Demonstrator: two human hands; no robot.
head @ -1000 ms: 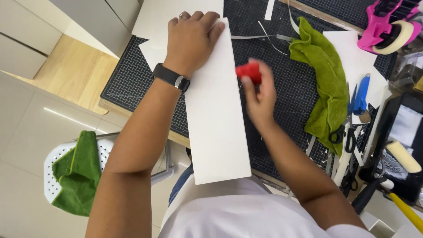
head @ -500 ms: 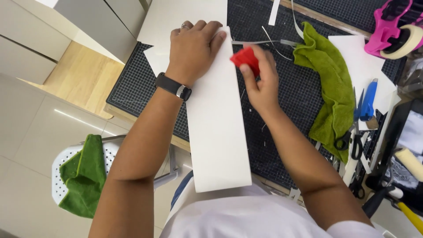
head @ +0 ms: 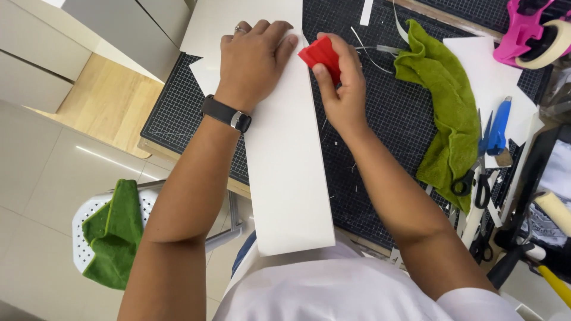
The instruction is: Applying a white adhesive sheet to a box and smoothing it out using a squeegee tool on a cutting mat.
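A long white board (head: 291,178) lies on a black gridded cutting mat (head: 369,148) and juts over the table's near edge toward me. My left hand (head: 253,56), with a black wristwatch and a ring, presses flat on the board's far end. My right hand (head: 339,83) grips a small red block (head: 320,52) against the board's right edge, near the far end.
A green cloth (head: 443,113) lies on the mat to the right. Beyond it are white sheets, a blue utility knife (head: 498,128), black scissors (head: 473,184) and a pink tape dispenser (head: 529,30). A white stool (head: 89,220) with another green cloth stands low on the left.
My right hand has slid the red block along the board's right edge, away from me toward the far end. My left hand stays pressed on the board.
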